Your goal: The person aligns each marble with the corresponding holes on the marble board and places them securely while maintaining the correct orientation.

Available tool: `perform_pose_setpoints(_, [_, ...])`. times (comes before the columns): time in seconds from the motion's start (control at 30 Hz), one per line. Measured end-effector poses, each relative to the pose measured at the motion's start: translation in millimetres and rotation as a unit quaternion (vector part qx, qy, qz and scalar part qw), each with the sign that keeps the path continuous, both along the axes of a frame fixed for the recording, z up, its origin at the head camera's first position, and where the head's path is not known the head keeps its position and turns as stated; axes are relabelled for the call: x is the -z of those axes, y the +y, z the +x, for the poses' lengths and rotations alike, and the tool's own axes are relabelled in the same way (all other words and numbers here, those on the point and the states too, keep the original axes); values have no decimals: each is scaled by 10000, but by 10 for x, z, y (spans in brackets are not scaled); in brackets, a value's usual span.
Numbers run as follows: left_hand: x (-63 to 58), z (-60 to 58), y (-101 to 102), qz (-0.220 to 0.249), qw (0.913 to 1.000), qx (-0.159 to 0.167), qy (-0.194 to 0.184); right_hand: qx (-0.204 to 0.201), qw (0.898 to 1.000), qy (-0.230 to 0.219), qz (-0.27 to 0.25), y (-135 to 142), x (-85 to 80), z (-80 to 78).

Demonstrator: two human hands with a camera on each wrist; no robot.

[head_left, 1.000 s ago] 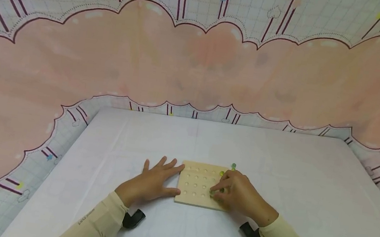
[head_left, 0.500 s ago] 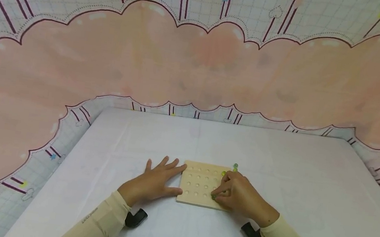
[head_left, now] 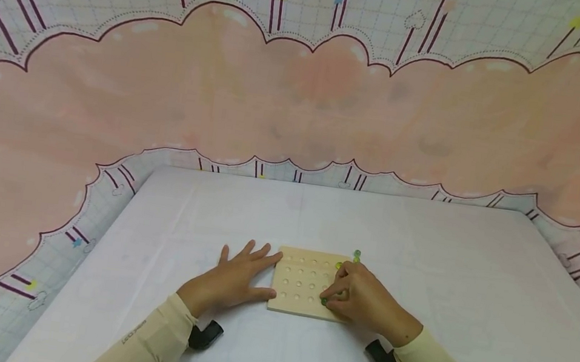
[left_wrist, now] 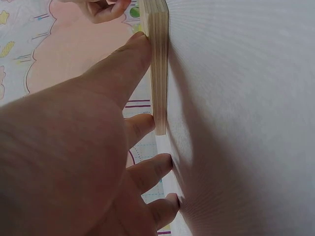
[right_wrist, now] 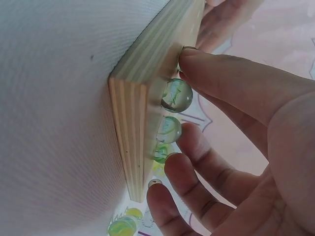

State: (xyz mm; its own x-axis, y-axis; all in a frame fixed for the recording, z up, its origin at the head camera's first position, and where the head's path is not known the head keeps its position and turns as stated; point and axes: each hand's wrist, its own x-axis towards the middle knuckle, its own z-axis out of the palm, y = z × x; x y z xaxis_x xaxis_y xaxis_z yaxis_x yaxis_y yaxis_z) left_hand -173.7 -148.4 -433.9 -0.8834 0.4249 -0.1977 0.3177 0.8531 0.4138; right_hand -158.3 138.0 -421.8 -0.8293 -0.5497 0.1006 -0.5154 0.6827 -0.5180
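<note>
A square wooden board (head_left: pixel 300 273) with rows of round hollows lies on the white table. My left hand (head_left: pixel 230 278) is spread flat at its left side, thumb and index finger touching the board's edge. Over the right part of the board, my right hand (head_left: pixel 370 298) pinches a green marble (head_left: pixel 324 301) between thumb and index finger, at a hollow of the near row. In the right wrist view, a clear marble (right_wrist: pixel 177 96), a second marble (right_wrist: pixel 170 129) and a green one (right_wrist: pixel 162 153) sit along the board's right side. The pinched marble is mostly hidden there.
Just past the board's far right corner, a green marble (head_left: pixel 357 253) and a yellowish one (right_wrist: pixel 134 213) lie on the table (head_left: pixel 243 205). A patterned cloth (head_left: pixel 301 97) hangs behind. Black wrist cameras (head_left: pixel 206 335) sit under both forearms.
My right fingertips have lowered slightly toward the board's near edge with the green marble. My left hand holds its place; the whole view shifts a little.
</note>
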Motion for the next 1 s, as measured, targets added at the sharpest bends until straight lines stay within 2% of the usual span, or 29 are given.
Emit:
perform_pose_setpoints(0.17, [9, -5, 0, -7, 10000, 3, 7, 81, 10000, -39, 26, -3, -32, 12])
perform_pose_setpoints(0.47, [4, -15, -11, -30, 10000, -79, 1, 139, 9994, 313, -85, 46, -107, -33])
perform_pose_setpoints(0.63, [11, -10, -12, 28, 10000, -49, 32, 326, 9988, 288, -206, 127, -131, -69])
perform_pose_setpoints(1.0, [34, 0, -7, 120, 9999, -13, 32, 853, 9957, 337, -96, 318, -195, -155])
